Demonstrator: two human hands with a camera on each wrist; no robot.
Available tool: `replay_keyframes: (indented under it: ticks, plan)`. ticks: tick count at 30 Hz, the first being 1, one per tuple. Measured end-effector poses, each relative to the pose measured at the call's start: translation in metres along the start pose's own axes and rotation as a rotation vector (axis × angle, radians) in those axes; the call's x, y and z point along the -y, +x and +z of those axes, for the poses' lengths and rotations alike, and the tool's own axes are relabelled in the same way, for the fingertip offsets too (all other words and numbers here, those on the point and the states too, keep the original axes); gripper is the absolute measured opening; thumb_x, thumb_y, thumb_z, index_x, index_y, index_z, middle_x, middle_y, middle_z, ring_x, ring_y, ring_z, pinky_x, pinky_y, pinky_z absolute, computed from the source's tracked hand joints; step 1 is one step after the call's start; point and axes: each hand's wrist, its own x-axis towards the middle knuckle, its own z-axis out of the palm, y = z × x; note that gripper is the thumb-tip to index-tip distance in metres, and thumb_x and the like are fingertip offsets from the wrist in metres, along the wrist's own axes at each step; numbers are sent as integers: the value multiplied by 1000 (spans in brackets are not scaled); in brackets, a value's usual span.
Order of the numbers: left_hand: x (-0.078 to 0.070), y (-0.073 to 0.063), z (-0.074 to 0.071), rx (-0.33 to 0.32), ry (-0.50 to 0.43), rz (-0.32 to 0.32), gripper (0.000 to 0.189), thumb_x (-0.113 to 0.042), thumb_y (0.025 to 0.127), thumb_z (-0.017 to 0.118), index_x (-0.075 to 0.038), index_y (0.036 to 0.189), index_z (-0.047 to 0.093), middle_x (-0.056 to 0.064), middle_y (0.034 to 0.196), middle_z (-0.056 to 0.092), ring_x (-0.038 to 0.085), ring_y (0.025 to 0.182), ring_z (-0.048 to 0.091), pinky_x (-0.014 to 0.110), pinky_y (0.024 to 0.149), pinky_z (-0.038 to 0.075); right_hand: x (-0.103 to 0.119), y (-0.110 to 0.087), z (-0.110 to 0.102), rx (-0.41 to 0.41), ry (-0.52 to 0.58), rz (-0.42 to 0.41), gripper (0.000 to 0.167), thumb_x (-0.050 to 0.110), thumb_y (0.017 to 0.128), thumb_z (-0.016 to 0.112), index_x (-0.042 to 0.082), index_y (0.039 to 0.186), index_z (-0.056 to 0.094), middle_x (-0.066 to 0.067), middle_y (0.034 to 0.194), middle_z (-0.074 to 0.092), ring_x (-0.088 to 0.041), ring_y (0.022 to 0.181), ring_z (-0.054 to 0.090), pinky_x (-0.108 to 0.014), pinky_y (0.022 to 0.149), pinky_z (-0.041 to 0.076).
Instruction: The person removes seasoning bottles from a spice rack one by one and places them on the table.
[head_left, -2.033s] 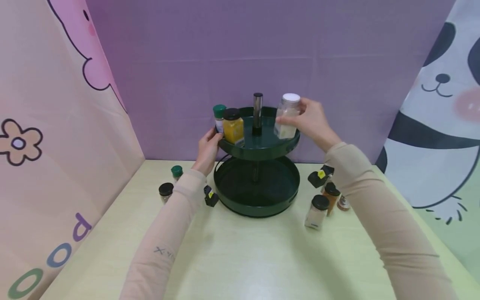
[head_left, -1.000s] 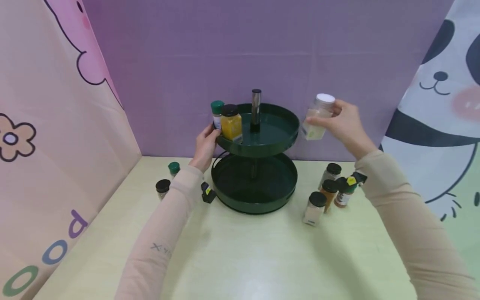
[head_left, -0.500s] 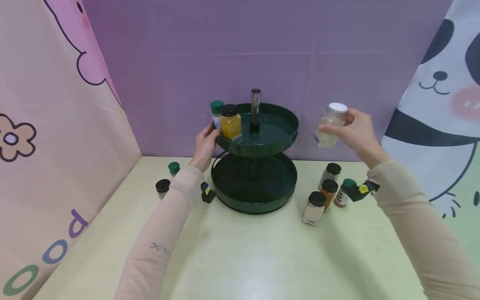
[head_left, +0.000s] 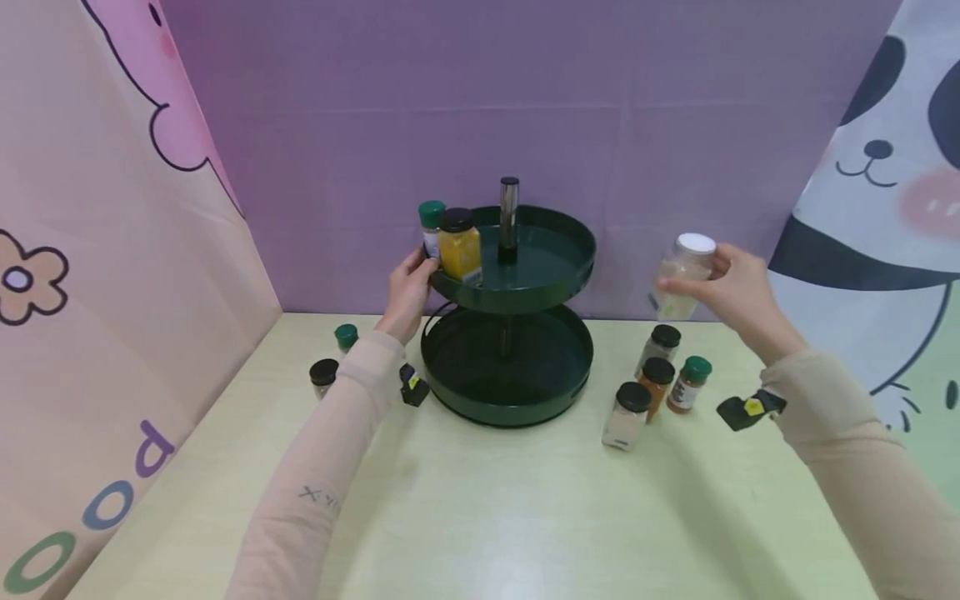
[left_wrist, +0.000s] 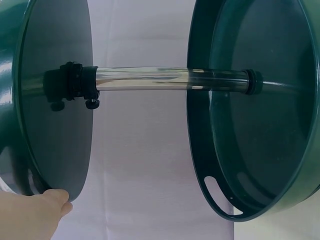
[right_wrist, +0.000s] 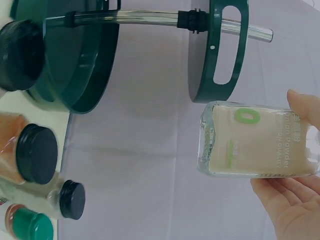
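Observation:
In the head view a dark green two-tier turntable rack (head_left: 507, 412) stands at the back of the table. My left hand (head_left: 409, 292) grips the left rim of its upper tier; in the left wrist view the thumb (left_wrist: 55, 197) lies at that rim. Close to these fingers, a yellow spice jar (head_left: 460, 252) with a black lid and a green-capped spice jar (head_left: 431, 218) stand on the upper tier. Right of the rack, my right hand (head_left: 738, 292) holds a white-lidded spice jar (head_left: 684, 279) in the air. Pale powder fills it, and its label (right_wrist: 282, 145) partly reads "Powder".
Several spice jars stand at right, among them a pale one (head_left: 626, 421), an orange one (head_left: 656, 390) and a green-capped one (head_left: 688, 387). At left, a black-lidded jar (head_left: 323, 375) and a green-capped jar (head_left: 346, 336) are partly hidden by the left sleeve. A purple backdrop (head_left: 375, 150) hangs behind.
My right hand has carried the white-lidded jar from over the upper tier out to the right, then lower, above the right-hand jars. The left hand stays on the rim.

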Motion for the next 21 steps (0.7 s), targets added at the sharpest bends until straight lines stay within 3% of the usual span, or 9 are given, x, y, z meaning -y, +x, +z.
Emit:
replay_keyframes:
  ticks: [11,21]
  plan:
    - [0,-2,1,3,-7,6,53,-17,94,45,-11,144,29,4,147,34,13,132,33,30,110,27,-21,-20,-1,39,-70,-34,83,46,78,67,-3,135,34,-25,131,46,-35,115,46,-54,93,40]
    - [0,-2,1,1,-12,3,52,-16,94,44,-11,144,29,5,147,34,13,132,34,29,110,27,-45,-34,3,48,-160,-35,74,46,81,64,-2,131,38,-24,124,50,-30,106,50,-37,81,47]
